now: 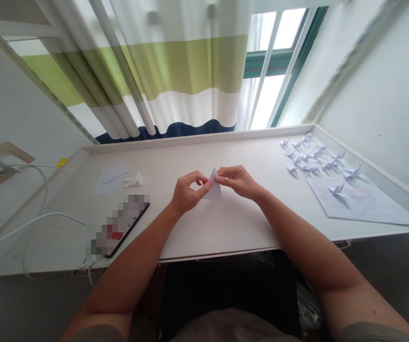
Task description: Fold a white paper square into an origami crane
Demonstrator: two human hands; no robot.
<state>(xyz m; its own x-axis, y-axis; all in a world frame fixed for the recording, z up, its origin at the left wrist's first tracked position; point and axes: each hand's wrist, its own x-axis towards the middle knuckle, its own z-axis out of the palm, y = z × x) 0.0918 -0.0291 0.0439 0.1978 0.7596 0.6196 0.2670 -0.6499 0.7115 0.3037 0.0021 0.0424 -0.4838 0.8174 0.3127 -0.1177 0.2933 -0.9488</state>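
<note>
Between my two hands, above the middle of the white desk (190, 228), is a small folded piece of white paper (214, 191) with a pointed top. My left hand (189, 191) pinches its left side between thumb and fingers. From the other side, my right hand (239, 180) grips the paper close to its upper point. Both sets of fingertips nearly meet there and hide part of the folds.
Several folded white paper cranes (311, 156) stand at the back right, one on a stack of written sheets (364, 204). To the left lie flat paper pieces (114, 172), a crumpled white scrap (134, 180) and a phone (128, 228) near white cables (43, 216).
</note>
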